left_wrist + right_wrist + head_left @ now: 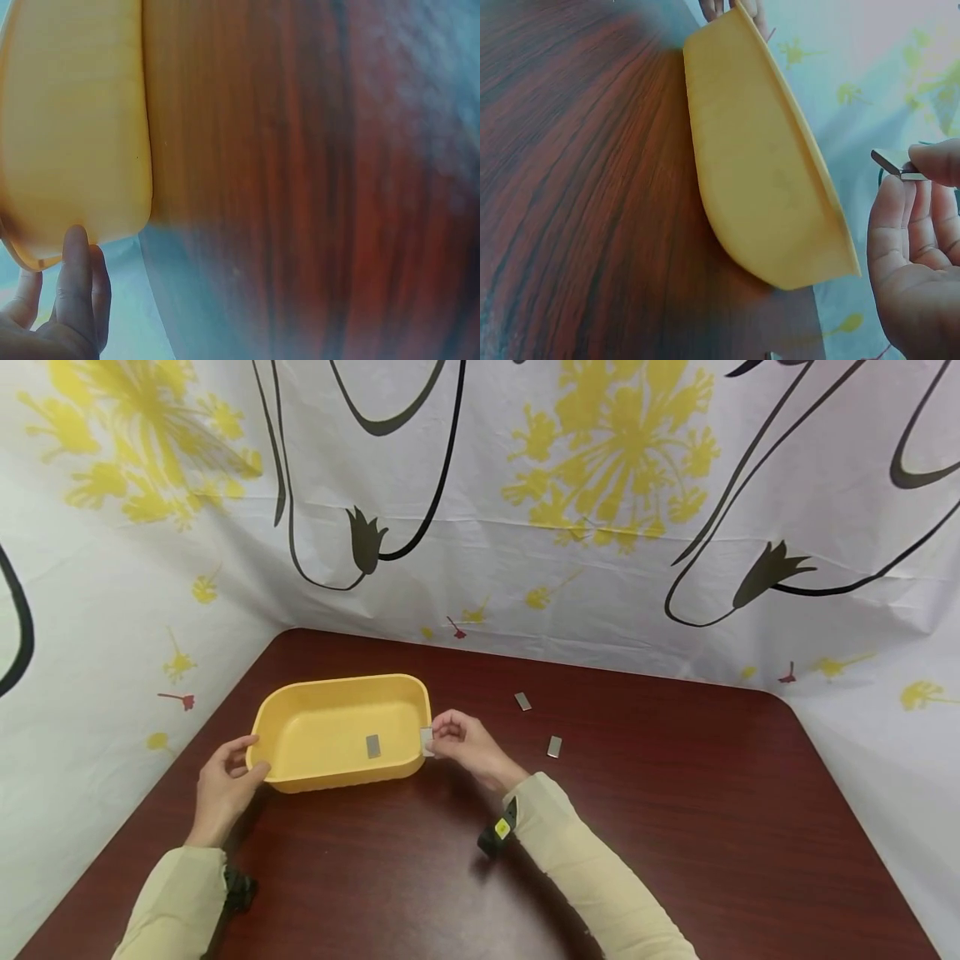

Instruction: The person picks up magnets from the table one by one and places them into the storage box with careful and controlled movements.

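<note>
White cloth (487, 468) printed with yellow bursts and dark curling stems hung behind a red-brown table (712, 818). Nearest the tabletop's left half, the right hand (471, 748) had its thumb and fingertips clamped on a small grey plate (427, 742), held at the right end of a yellow tray (315, 735); whether plate and rim touched could not be told. A light pinch near the plate's edge seemed the best way to manage it there, knuckles kept clear of the rim and the plate carried low, since something so thin and smooth would probably slip easily. At the tray's opposite end, the left hand (227, 789) gripped the near corner between thumb and fingers; steady, gentle pressure seemed right, as a hard push might slide the tray.

The held plate looked flat, rectangular and dully metallic. From the right wrist, a slanted dark part and a paler strip met at an angle beneath the thumb; one piece or two, that was unclear. Left of the right hand's fingertips, a second plate (372, 746) lay on the tray's smooth, round-cornered floor. Out to that hand's right, a third plate (554, 747) rested on the wood, and a fourth plate (522, 702) lay farther off, beyond the hand.
</note>
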Action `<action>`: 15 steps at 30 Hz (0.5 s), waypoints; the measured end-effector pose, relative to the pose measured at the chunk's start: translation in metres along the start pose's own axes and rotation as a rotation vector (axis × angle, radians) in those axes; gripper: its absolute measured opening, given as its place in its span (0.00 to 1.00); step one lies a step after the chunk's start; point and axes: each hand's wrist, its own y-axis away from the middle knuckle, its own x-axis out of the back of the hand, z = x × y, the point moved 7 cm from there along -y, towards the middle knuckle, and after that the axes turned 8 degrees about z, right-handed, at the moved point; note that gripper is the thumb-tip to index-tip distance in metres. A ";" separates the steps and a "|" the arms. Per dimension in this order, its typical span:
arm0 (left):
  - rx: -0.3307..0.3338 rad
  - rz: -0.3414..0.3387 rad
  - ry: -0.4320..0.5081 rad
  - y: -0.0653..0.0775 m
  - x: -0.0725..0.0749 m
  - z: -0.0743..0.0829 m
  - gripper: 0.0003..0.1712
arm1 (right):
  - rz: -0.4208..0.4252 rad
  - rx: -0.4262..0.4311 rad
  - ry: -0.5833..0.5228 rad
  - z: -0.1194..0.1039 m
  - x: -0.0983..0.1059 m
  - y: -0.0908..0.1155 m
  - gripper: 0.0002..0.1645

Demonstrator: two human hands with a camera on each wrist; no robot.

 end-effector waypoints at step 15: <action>-0.009 -0.002 -0.007 -0.001 -0.002 -0.001 0.27 | -0.024 -0.006 0.054 -0.005 -0.020 -0.009 0.12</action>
